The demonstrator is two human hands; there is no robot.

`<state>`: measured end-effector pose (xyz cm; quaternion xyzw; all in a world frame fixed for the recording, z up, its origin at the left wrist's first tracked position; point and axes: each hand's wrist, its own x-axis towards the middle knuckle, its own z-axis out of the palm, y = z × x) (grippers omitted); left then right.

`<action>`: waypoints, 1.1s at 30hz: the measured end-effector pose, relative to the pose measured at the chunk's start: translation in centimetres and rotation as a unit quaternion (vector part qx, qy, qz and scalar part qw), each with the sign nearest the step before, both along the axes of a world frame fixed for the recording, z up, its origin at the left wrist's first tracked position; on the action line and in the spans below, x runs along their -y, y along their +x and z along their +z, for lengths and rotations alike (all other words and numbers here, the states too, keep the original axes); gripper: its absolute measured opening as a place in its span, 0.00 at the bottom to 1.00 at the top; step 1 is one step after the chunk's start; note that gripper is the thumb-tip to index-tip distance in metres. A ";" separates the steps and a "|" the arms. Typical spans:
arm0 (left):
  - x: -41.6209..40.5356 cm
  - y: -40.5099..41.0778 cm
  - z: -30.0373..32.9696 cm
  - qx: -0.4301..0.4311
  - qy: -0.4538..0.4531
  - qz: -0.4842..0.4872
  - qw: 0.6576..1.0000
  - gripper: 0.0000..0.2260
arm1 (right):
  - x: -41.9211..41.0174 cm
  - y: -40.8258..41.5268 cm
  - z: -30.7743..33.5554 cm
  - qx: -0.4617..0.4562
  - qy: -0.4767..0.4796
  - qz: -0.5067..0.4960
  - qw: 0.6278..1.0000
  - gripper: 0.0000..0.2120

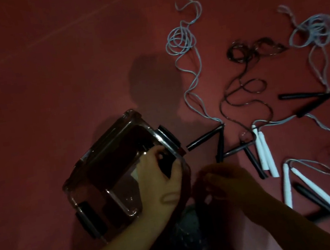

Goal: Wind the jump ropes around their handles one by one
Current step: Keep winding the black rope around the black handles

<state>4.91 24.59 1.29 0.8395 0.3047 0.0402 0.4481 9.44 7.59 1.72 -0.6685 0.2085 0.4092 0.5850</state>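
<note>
Several unwound jump ropes lie on the dark red floor (65,64) to the right. A grey rope (179,41) ends in a pair of black handles (204,138) next to the box. A dark rope (246,89) leads to black handles (252,158), beside a pair of white handles (265,152). Further right lie more black handles (305,97) and white handles (302,179). My left hand (159,179) grips the rim of a clear plastic box (104,155) at a black latch. My right hand (228,181) hovers in shadow just right of the box, blurred, its fingers unclear.
The clear box lies tilted on the floor, with black latches (88,219) on its sides. A dark, shiny object (187,224) sits below the box between my forearms. Tangled rope loops spread across the right half of the floor.
</note>
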 end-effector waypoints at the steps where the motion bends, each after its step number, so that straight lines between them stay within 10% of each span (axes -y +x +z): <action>1: 0.7 0.0 0.6 0.026 -0.010 -0.023 0.999 0.17 | 0.9 0.0 0.1 0.005 -0.006 0.006 1.000 0.06; 11: 15.4 3.7 0.6 -0.133 -0.157 -0.435 0.876 0.11 | 22.5 -2.6 2.8 0.067 -0.193 0.048 0.978 0.02; 18: 24.9 6.6 0.8 -0.207 -0.043 -0.623 0.753 0.26 | 29.5 -10.1 -0.5 -0.015 -0.200 -0.187 0.962 0.05; 23: 28.8 5.8 -2.7 -0.204 0.147 -0.690 0.679 0.15 | 29.6 -13.8 -4.3 -0.061 -0.165 -0.242 0.954 0.08; 29: 31.1 0.4 -8.8 -0.222 0.196 -0.748 0.593 0.21 | 28.3 -16.4 -10.5 -0.061 -0.144 -0.454 0.877 0.06; 33: 31.4 -2.4 -10.6 -0.032 0.257 -0.767 0.587 0.21 | 26.8 -17.5 -11.9 -0.068 -0.113 -0.551 0.824 0.07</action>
